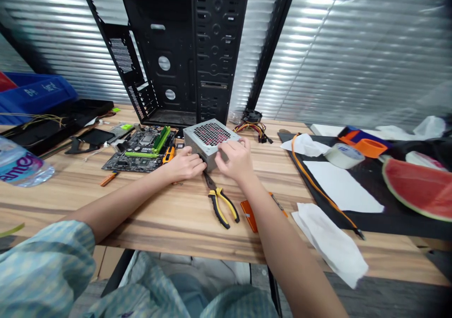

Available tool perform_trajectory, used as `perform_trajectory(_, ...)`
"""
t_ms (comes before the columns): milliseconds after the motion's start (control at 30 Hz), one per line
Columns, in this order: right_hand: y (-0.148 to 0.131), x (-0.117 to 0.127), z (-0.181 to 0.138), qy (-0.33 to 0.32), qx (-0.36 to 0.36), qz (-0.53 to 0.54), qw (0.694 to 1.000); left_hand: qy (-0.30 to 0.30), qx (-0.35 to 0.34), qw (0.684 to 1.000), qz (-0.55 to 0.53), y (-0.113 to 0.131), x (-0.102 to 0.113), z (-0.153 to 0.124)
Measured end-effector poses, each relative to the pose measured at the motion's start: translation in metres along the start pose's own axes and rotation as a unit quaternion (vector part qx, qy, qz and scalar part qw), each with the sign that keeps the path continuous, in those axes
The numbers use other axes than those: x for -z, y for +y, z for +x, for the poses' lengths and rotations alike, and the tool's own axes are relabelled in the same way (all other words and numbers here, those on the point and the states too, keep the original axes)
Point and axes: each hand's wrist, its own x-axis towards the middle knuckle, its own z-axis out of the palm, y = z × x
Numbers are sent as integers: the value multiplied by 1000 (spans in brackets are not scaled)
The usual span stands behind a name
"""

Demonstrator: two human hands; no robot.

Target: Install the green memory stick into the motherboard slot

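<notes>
A grey power supply unit (208,136) with a red-backed fan grille lies on the wooden table (169,214) in front of an open black computer case (183,49). My left hand (185,165) is curled against the unit's near left corner. My right hand (235,160) grips its near right side, fingers bent over the top edge. Yellow-handled pliers (221,205) lie just below both hands.
A green motherboard (143,148) and an orange-handled screwdriver (168,154) lie left of the unit. An orange tool (249,214), white tissues (332,242), a tape roll (344,155) and a watermelon slice (420,186) are on the right. A water bottle (19,167) and a blue bin (33,94) are far left.
</notes>
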Motion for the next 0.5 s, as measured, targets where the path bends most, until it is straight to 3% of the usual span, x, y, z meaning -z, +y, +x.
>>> perform_trajectory(167, 1, -1, 0, 2, 0, 4, 1000, 15, 7, 1000, -9, -1, 1, 1)
perform_trajectory(400, -1, -1, -1, 8, -1, 11, 1000, 26, 92, 994, -60, 0, 2, -6)
perform_trajectory(500, -1, -1, -1, 13, 2, 13, 1000, 52, 97, 992, -63, 1, 3, -7)
